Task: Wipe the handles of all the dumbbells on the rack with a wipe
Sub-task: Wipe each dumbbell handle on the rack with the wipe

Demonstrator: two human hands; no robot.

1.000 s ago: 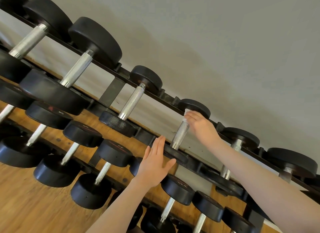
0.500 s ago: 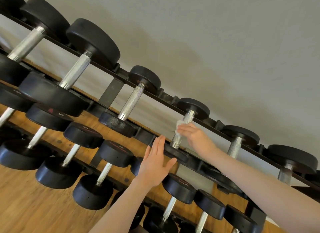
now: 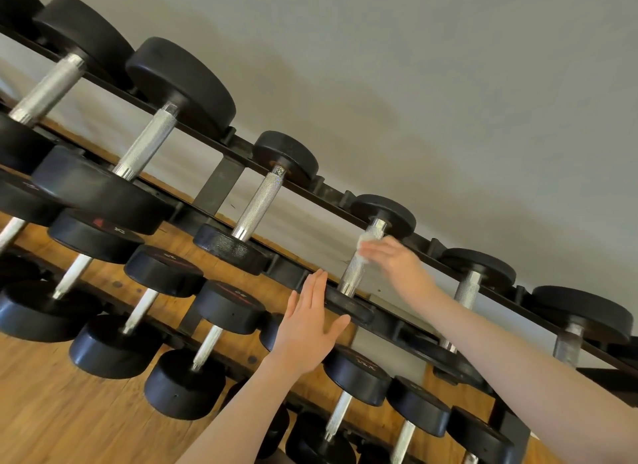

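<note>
A pale grey wall [image 3: 448, 83] fills the space beyond the fingers, and a wooden floor [image 3: 51, 412] shows below them. The black rack [image 3: 221, 187] slants across the view in tiers, loaded with black-headed dumbbells with knurled silver handles. To the left of the fingers sit the larger dumbbells [image 3: 145, 146]; on the lower tiers, the faces of some heads carry small markings and a red patch, too blurred to read.

The left hand [image 3: 310, 329] lies flat with its fingers [image 3: 317, 287] straight and pressed together, thumb spread, resting against the near head [image 3: 348, 308] of a small top-tier dumbbell. Just right of those fingers rises that dumbbell's handle [image 3: 355, 270], running up to its far head [image 3: 383, 211].

The right hand [image 3: 397, 260] reaches in from the right, its fingers [image 3: 376, 247] curled over the upper part of the handle, pressing a small white wipe [image 3: 366, 242] against the metal. The wipe peeks out at the fingertips, touching the handle just below the far head.
</note>
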